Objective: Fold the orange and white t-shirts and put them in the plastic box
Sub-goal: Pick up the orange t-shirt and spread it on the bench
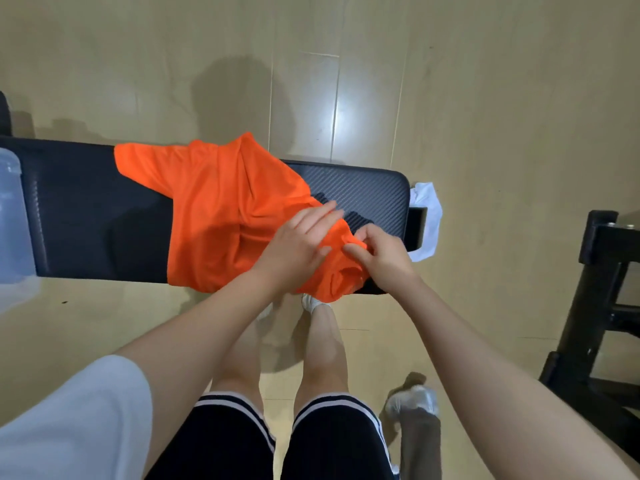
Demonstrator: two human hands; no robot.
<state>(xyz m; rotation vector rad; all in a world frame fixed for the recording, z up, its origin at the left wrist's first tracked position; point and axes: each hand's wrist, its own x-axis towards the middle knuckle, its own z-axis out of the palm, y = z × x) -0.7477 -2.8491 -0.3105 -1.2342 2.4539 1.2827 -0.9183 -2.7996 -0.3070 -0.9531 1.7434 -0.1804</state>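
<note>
Pale wooden floorboards [346,81] fill the background, and across them runs a long black padded bench with a woven-pattern cover [367,192]. At the far left edge a translucent plastic box [10,216] sits on the bench; only part of it shows, and nothing can be made out inside it.

Spread over the bench's middle lies the bright orange t-shirt [214,209], still rumpled, with one sleeve out flat towards the box and its near edge hanging over the bench's front. No clean fold shows yet. The crumpled white t-shirt [427,216] hangs off the bench's right end, untouched and well apart from both hands.

The left hand [298,244] rests on the orange fabric with fingers spread flat, pressing rather than gripping. The right hand [381,252] touches it just beside, fingers pinched closed on a bunched corner of the orange cloth.

By this showing the task is at an early stage: the orange shirt is being straightened for its first fold, the white one waits, and boxing both remains.
</note>
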